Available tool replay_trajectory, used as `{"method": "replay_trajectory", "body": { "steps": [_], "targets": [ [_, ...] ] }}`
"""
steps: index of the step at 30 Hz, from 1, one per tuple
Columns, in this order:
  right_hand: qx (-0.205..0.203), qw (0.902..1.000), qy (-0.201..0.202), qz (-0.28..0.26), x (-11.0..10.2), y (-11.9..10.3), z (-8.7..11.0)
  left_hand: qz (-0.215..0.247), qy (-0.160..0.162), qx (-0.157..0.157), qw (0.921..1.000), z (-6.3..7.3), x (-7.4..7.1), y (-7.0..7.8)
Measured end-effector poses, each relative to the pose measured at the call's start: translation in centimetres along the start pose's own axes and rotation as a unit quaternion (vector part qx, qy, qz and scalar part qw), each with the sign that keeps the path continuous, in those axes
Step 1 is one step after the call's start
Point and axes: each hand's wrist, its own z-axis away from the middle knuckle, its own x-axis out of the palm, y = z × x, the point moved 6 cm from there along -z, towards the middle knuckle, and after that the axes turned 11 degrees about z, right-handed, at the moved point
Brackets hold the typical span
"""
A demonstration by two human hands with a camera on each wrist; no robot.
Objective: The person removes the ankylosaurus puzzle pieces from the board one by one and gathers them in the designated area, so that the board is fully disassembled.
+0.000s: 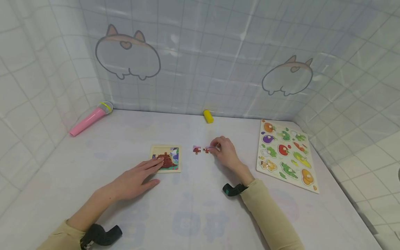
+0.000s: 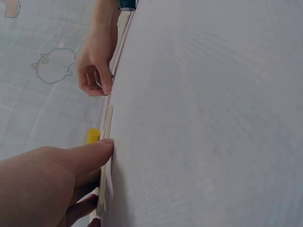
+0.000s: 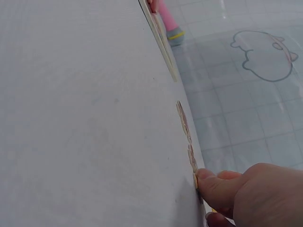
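Note:
A small jigsaw puzzle (image 1: 168, 160) with a brown animal picture lies in a light wooden tray (image 1: 180, 167) near the middle of the table. My left hand (image 1: 134, 178) rests on its left part with straight fingers, hiding some of the picture. To the right of the tray, a loose reddish puzzle piece (image 1: 196, 149) lies flat. Beside it, my right hand (image 1: 227, 152) pinches another puzzle piece (image 1: 206, 149) between thumb and fingers, low at the tabletop. The right wrist view shows the thumb (image 3: 213, 185) at that piece's edge, partly covering it.
At the right lies a board with vegetable pictures (image 1: 283, 150). A yellow cylinder (image 1: 208, 116) is at the back by the wall, and a pink toy microphone (image 1: 90, 119) lies at the back left. Tiled-pattern walls (image 1: 200, 62) enclose the table on three sides.

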Motion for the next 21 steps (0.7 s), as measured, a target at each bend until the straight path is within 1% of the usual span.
{"method": "replay_trajectory", "body": {
  "steps": [4,11,15,21],
  "targets": [
    [0.000,1.0000,0.003,-0.002,0.00,0.07,0.01,0.000,0.001,0.002,1.0000,0.04,0.01,0.03],
    [0.014,0.9998,-0.010,0.001,0.06,0.14,0.09,0.002,0.004,0.010,0.9999,0.15,-0.20,0.13],
    [0.020,0.9997,-0.017,-0.001,0.13,0.17,0.14,0.009,0.001,0.006,0.9999,0.16,-0.43,0.10],
    [0.026,0.9995,-0.013,-0.012,0.09,0.32,0.20,0.009,0.003,0.000,1.0000,0.26,-0.90,0.05]
  ]
}}
